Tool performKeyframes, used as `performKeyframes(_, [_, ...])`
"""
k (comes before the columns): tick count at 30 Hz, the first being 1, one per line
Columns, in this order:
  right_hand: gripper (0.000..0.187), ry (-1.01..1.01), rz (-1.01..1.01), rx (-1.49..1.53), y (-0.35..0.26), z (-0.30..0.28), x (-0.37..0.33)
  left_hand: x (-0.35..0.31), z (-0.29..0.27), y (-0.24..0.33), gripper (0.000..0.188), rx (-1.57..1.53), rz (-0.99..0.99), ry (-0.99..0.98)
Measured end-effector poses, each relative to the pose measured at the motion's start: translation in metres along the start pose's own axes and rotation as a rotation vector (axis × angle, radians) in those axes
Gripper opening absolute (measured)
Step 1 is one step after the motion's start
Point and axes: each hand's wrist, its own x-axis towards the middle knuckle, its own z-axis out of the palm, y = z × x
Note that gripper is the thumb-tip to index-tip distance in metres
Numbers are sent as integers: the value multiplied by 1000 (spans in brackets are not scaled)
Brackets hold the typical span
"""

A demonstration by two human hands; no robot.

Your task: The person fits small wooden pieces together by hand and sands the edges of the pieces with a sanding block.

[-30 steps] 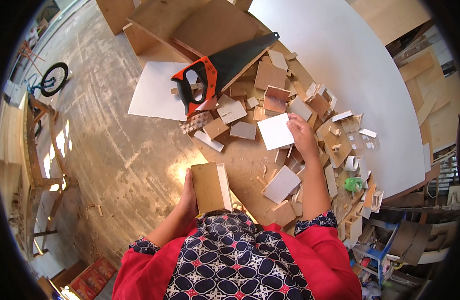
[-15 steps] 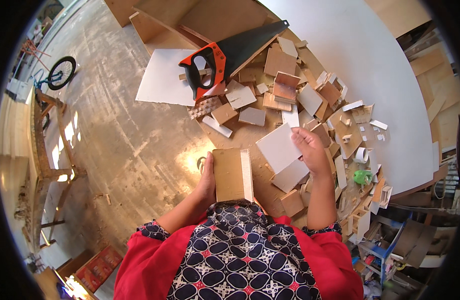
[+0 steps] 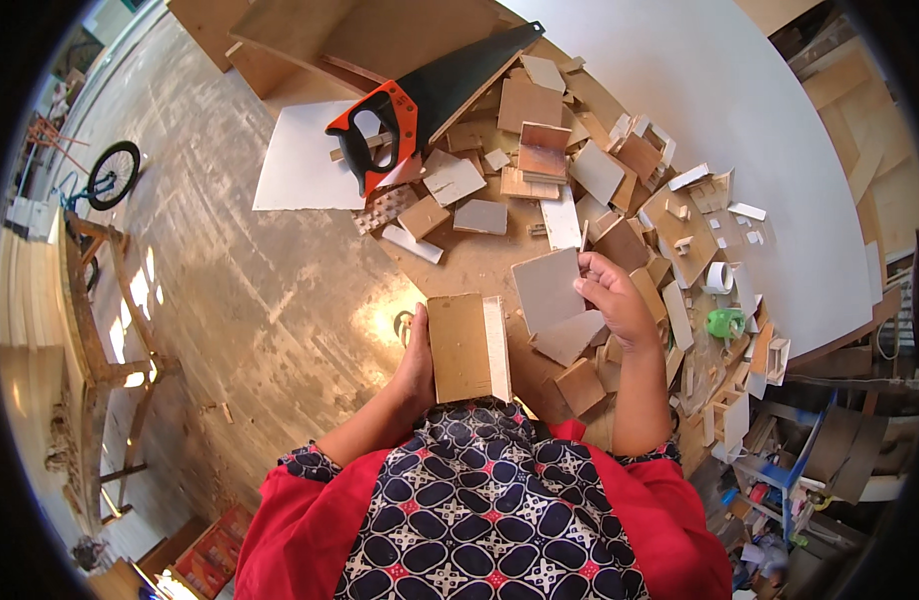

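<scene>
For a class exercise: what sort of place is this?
Probably a woodworking workshop: a long, black-bladed, orange-and-black-handled handsaw lies beside a heap of small rectangular brown, grey and white wood offcuts.

Front panel (image 3: 470, 505): patterned cloth at the near middle, running between two areas of red
Ground colour: very dark navy, close to black
Motif: rounded dark ovals ringed by white outlines, with white cross-like figures between them
Accents: small pinkish-red marks scattered among the ovals
Far end of panel: gathered into soft folds, the pattern squeezed smaller there
Left sleeve (image 3: 315, 520): plain bright red, loose and wide
Right sleeve (image 3: 660, 515): the same plain red, equally roomy, creased
Left cuff (image 3: 310, 461): patterned band matching the panel, below a bare forearm
Right cuff (image 3: 664, 454): same navy-and-white band, only partly visible
Left hand (image 3: 416, 365): bare
Right hand (image 3: 622, 300): bare
</scene>
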Motion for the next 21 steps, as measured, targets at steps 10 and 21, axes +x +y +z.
performKeyframes(10, [26,-60,130,197,10,53,-11,10,-5,-19,79,153,178,-32])
performKeyframes(21, [27,-100,91,-147,10,71,-17,9,0,-21,88,143,165,-83])
